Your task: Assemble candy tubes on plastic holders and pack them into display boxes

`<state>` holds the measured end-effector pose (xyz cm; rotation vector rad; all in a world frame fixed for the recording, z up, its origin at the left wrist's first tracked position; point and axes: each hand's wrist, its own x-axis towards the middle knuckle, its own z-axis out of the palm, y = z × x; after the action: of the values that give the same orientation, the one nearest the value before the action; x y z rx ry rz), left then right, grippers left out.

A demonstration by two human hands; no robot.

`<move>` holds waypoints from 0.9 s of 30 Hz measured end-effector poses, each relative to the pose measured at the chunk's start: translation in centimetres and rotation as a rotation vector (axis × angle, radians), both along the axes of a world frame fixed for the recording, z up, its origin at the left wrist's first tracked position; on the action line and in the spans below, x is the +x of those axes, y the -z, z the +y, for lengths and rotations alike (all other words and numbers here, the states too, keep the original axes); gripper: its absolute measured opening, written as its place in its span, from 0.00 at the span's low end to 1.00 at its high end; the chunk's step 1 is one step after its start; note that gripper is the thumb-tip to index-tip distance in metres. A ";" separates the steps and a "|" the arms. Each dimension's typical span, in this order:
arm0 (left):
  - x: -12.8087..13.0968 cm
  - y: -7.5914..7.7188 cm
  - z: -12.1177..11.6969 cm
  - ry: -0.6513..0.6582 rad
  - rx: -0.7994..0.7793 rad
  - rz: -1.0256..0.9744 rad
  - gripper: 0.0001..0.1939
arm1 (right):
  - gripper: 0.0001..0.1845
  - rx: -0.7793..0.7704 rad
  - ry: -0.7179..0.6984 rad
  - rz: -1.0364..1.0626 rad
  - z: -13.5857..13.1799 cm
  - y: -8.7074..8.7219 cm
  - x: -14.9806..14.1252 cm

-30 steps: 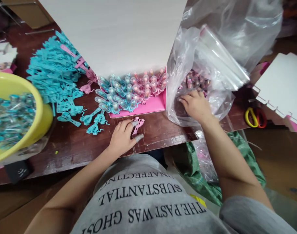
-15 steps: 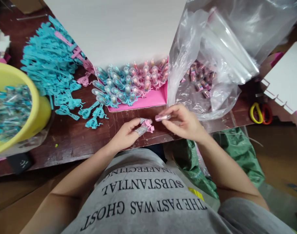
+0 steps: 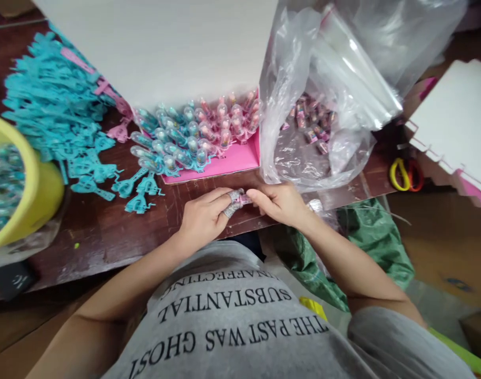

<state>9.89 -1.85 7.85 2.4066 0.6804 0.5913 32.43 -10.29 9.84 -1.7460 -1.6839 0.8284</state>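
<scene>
My left hand (image 3: 208, 213), with grey tape round its thumb and a fingertip, pinches a small pink plastic piece (image 3: 237, 198) near the table's front edge. From the other side my right hand (image 3: 277, 202) closes on a small clear-and-pink capsule (image 3: 245, 199), its end against the pink piece. Fingers hide most of both items. Just beyond my hands, a pink-and-white display box (image 3: 236, 160) holds rows of blue capsules (image 3: 177, 138) and pink capsules (image 3: 225, 123) set in plastic holders.
A heap of blue plastic pieces (image 3: 54, 100) lies at the left, beside a yellow bucket (image 3: 46, 184) of blue capsules. On the right are a clear plastic bag (image 3: 280, 152) with pink capsules in it, scissors (image 3: 400, 175) and a white carton (image 3: 455, 116). Green sacking (image 3: 386, 247) hangs below the table edge.
My right hand has moved left, bringing the capsule against the pink piece in my left hand. The hands were apart before. The whole view has shifted slightly.
</scene>
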 end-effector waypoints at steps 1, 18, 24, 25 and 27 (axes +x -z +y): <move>0.1 -0.1 0.1 0.007 0.001 0.008 0.13 | 0.43 -0.041 0.016 0.029 0.0 -0.1 0.3; 1.5 0.9 0.8 -0.167 -0.918 -0.190 0.17 | 0.20 0.066 0.448 -0.493 1.2 1.0 11.8; 2.1 -0.8 1.1 -0.171 -1.182 -0.179 0.18 | 0.17 0.228 -0.013 0.302 -1.5 0.0 2.9; 2.1 -0.8 1.1 -0.161 -1.198 -0.187 0.17 | 0.15 0.249 -0.035 0.285 -1.6 0.0 2.1; 2.1 -0.6 1.2 -0.143 -1.187 -0.214 0.15 | 0.15 0.300 -0.043 0.215 -1.5 -0.1 1.3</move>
<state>12.04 -0.63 8.48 1.1864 0.7967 0.3260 33.68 -11.83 9.89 -1.3736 -1.6122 0.7122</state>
